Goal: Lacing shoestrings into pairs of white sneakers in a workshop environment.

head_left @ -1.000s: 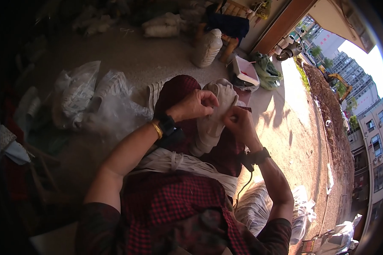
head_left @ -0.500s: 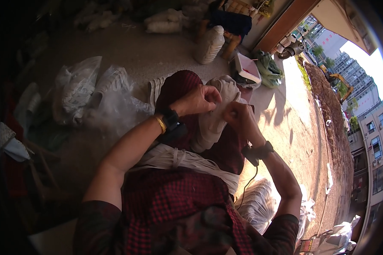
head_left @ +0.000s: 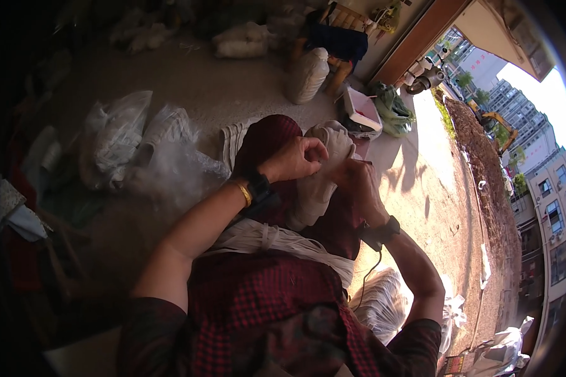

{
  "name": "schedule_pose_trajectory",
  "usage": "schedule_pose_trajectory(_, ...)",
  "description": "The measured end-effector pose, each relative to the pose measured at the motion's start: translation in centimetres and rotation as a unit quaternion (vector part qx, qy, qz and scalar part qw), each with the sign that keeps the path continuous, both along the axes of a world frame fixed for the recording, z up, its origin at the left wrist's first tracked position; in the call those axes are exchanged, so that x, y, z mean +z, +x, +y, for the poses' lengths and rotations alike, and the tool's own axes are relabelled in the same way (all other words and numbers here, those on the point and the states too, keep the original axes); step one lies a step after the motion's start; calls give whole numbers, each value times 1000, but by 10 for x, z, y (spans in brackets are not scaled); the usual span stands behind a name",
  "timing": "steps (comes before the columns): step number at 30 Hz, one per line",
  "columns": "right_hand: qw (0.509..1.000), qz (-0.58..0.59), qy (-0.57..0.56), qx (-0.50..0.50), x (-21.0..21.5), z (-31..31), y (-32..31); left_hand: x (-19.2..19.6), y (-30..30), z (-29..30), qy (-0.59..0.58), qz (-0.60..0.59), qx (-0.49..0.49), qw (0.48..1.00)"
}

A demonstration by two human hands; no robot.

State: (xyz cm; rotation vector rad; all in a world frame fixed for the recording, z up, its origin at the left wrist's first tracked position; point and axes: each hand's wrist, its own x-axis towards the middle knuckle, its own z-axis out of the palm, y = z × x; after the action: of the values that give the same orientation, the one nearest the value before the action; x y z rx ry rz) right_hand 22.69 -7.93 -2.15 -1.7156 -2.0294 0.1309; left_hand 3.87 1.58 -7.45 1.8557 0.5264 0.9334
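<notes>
A pale, soft cloth bundle (head_left: pixel 314 198) lies along my lap, over dark red trousers. My left hand (head_left: pixel 294 158) is closed above its left side, thumb and fingertips pressed together. Close by on the right, my right hand (head_left: pixel 357 185) is closed too, its fingers bent inward against the bundle's edge. Whatever is pinched in either hand is too small to make out. A bunch of flat whitish strips (head_left: pixel 277 242) lies across my lap, nearer my body, over a red-and-black checked apron (head_left: pixel 251 295).
Clear plastic bags with pale goods (head_left: pixel 119 141) stand on the floor at left. A cloudy plastic jug (head_left: pixel 308 76) and a white box (head_left: pixel 362 108) are ahead. A filled plastic bag (head_left: pixel 383 305) sits beside my right forearm. Sunlit ground stretches right.
My right hand has shifted slightly down and its fingers are turned further inward, near my left fingertips. The surroundings sit a little differently as the view tilted.
</notes>
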Motion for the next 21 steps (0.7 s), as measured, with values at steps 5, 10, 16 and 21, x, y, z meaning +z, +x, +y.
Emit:
schedule_pose_trajectory(5, 985, 167, -2, -44, -8, -13, -18, 12, -6, -8, -26, 24, -1, 999)
schedule_pose_trajectory(10, 993, 113, -31, 34, -4, -14, 3, 3, -5, -11, 18, -4, 5, 1000)
schedule_pose_trajectory(16, 990, 69, 119, 10, -20, -14, -10, 3, -5, -9, 31, 0, -2, 1000)
schedule_pose_trajectory(21, 978, 209, 20, -21, -9, -16, -14, 5, -11, -10, 57, 28, 15, 998)
